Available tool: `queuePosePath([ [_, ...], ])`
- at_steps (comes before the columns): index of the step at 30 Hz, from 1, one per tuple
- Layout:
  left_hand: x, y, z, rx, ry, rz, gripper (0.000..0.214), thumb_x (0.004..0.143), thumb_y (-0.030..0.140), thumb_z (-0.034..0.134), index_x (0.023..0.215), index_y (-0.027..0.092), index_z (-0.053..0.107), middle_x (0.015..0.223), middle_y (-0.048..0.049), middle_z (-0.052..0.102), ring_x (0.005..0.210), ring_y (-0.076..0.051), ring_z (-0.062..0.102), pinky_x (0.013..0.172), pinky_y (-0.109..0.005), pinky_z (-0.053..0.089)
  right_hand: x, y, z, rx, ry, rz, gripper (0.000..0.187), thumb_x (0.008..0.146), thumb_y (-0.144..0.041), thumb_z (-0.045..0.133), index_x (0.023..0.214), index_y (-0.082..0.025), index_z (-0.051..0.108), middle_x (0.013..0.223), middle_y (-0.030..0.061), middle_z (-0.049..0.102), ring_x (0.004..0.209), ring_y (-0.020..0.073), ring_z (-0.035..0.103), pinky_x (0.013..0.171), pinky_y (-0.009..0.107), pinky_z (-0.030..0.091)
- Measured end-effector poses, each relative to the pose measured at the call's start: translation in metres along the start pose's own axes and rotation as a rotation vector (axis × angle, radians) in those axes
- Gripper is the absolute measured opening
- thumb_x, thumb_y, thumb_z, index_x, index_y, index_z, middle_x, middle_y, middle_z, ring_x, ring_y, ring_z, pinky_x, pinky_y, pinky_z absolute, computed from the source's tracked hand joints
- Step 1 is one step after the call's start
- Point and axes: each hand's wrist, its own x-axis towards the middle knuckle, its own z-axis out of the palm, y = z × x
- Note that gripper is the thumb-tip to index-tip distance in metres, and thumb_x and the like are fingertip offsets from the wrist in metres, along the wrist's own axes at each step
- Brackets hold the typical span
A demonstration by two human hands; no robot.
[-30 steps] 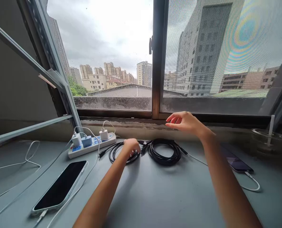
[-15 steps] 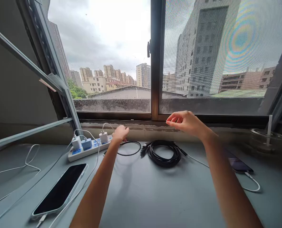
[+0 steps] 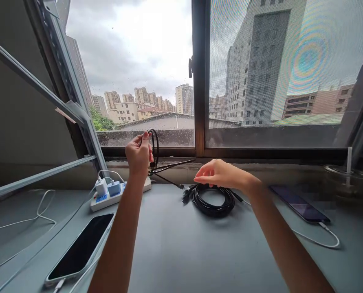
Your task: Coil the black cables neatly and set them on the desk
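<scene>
My left hand (image 3: 140, 154) is raised in front of the window sill, its fingers closed on a thin black cable (image 3: 157, 144). Loops of that cable hang beside the fingers, and one plug end dangles just above the table. Over the coiled black cable (image 3: 213, 209) hovers my right hand (image 3: 219, 174), palm down, fingers loosely curved with a gap between thumb and fingers, nothing seen in it. The thick coil lies flat on the table, its connector ends pointing left. Whether the right fingertips touch the coil is hard to tell.
A white power strip (image 3: 108, 199) with plugged-in chargers stands at the left, partly behind my forearm. One phone (image 3: 80, 248) lies at the front left, another phone (image 3: 300, 203) at the right, both with white cables. A lidded cup with a straw (image 3: 348, 175) stands far right.
My left hand has lifted the thin black cable off the table beside the power strip. The right hand has moved left and down, closer to the coil.
</scene>
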Motion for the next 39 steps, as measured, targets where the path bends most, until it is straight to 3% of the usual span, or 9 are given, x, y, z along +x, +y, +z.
queuePosePath([
  [4, -0.019, 0.031, 0.007, -0.151, -0.018, 0.033, 0.026, 0.079, 0.038, 0.064, 0.083, 0.013, 0.062, 0.039, 0.0102, 0.035, 0.026, -0.004, 0.027, 0.027, -0.019, 0.017, 0.004, -0.011, 0.011, 0.201, -0.047, -0.106, 0.065, 0.079, -0.063, 0.055, 0.127, -0.019, 0.055, 0.092, 0.0051, 0.067, 0.064, 0.0117, 0.061, 0.046, 0.019, 0.045],
  [8, -0.038, 0.047, 0.017, -0.275, -0.053, 0.077, 0.028, 0.081, 0.040, 0.063, 0.095, 0.015, 0.064, 0.042, 0.0099, 0.035, 0.028, -0.004, 0.026, 0.027, -0.020, 0.014, 0.006, -0.024, 0.016, 0.453, 0.009, -0.236, 0.059, 0.086, -0.056, 0.050, 0.134, -0.021, 0.044, 0.105, 0.0062, 0.062, 0.069, 0.0100, 0.062, 0.046, 0.017, 0.048],
  [11, -0.051, 0.052, 0.024, -0.274, -0.102, 0.104, 0.032, 0.084, 0.042, 0.059, 0.103, 0.018, 0.064, 0.041, 0.0101, 0.034, 0.028, -0.003, 0.022, 0.027, -0.020, 0.012, 0.004, -0.032, 0.015, 0.603, 0.052, -0.318, 0.051, 0.088, -0.054, 0.047, 0.127, -0.021, 0.048, 0.106, 0.0062, 0.061, 0.067, 0.0082, 0.061, 0.045, 0.016, 0.049],
  [16, -0.069, 0.054, 0.032, -0.194, -0.101, 0.242, 0.030, 0.088, 0.040, 0.053, 0.108, 0.020, 0.063, 0.038, 0.0103, 0.031, 0.029, -0.004, 0.022, 0.030, -0.020, 0.016, -0.002, -0.040, 0.013, 0.641, 0.069, -0.381, 0.037, 0.091, -0.049, 0.046, 0.104, -0.018, 0.061, 0.103, 0.0049, 0.064, 0.066, 0.0072, 0.061, 0.048, 0.016, 0.050],
  [21, -0.079, 0.056, 0.034, -0.133, -0.084, 0.328, 0.038, 0.088, 0.045, 0.052, 0.117, 0.021, 0.058, 0.037, 0.0105, 0.033, 0.030, -0.005, 0.028, 0.034, -0.022, 0.020, -0.007, -0.049, 0.010, 0.728, 0.266, -0.389, 0.036, 0.091, -0.048, 0.046, 0.091, -0.019, 0.068, 0.090, 0.0034, 0.066, 0.065, 0.0079, 0.060, 0.049, 0.017, 0.050],
  [26, -0.083, 0.054, 0.038, -0.171, 0.003, 0.335, 0.041, 0.088, 0.051, 0.048, 0.115, 0.021, 0.054, 0.040, 0.0112, 0.028, 0.031, -0.004, 0.026, 0.035, -0.023, 0.018, -0.014, -0.052, 0.001, 0.795, 0.426, -0.394, 0.029, 0.089, -0.044, 0.050, 0.086, -0.022, 0.069, 0.095, 0.0028, 0.067, 0.067, 0.0088, 0.057, 0.051, 0.018, 0.050],
  [30, -0.082, 0.048, 0.040, -0.200, 0.079, 0.385, 0.038, 0.091, 0.051, 0.042, 0.116, 0.023, 0.049, 0.045, 0.0108, 0.030, 0.031, -0.003, 0.025, 0.036, -0.023, 0.017, -0.023, -0.051, -0.011, 0.943, 0.604, -0.387, 0.023, 0.085, -0.042, 0.055, 0.077, -0.023, 0.064, 0.092, 0.0011, 0.067, 0.075, 0.0115, 0.060, 0.053, 0.020, 0.051],
  [34, -0.077, 0.044, 0.037, -0.251, 0.130, 0.452, 0.033, 0.092, 0.048, 0.041, 0.114, 0.023, 0.046, 0.052, 0.0096, 0.034, 0.034, -0.004, 0.027, 0.036, -0.023, 0.020, -0.032, -0.040, -0.032, 1.033, 0.808, -0.317, 0.023, 0.082, -0.042, 0.054, 0.069, -0.023, 0.049, 0.079, 0.0005, 0.065, 0.065, 0.0132, 0.059, 0.050, 0.025, 0.047],
  [39, -0.068, 0.041, 0.033, -0.305, 0.116, 0.490, 0.030, 0.093, 0.044, 0.041, 0.112, 0.022, 0.047, 0.052, 0.0101, 0.029, 0.033, -0.004, 0.027, 0.034, -0.023, 0.019, -0.051, -0.025, -0.060, 0.978, 0.912, -0.345, 0.020, 0.072, -0.027, 0.051, 0.061, -0.023, 0.034, 0.056, -0.0042, 0.035, 0.041, 0.0085, 0.032, 0.039, 0.025, 0.024],
])
